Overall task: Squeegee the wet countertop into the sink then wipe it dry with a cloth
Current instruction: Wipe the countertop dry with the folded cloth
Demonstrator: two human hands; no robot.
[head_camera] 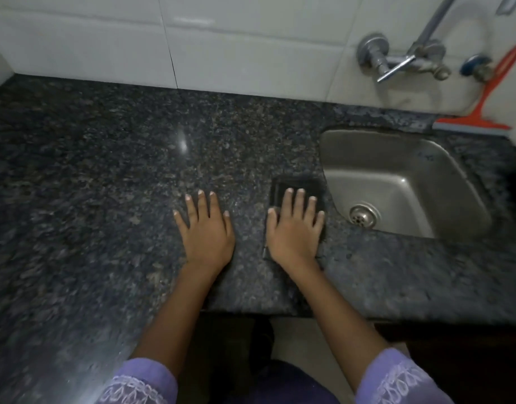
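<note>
White wall tiles back a dark speckled granite worktop (pixel 105 170) with a steel sink (pixel 402 182) let into its right end. We press our right hand (pixel 294 228) flat, fingers straight and spread, on a dark folded cloth (pixel 297 185) lying just beside the sink's left rim; our left hand (pixel 205 228) lies flat on bare stone near it, fingers straight, holding nothing. The orange squeegee (pixel 484 112) leans against the wall behind the sink, blade down, handle up by the tap (pixel 396 62), well apart from both hands. We judge the cloth soft, light and limp, best gathered by bunching its middle or pinned under a flat palm. The squeegee looks light and stiff, its handle the place for a grip. We cannot tell whether the stone is wet.
</note>
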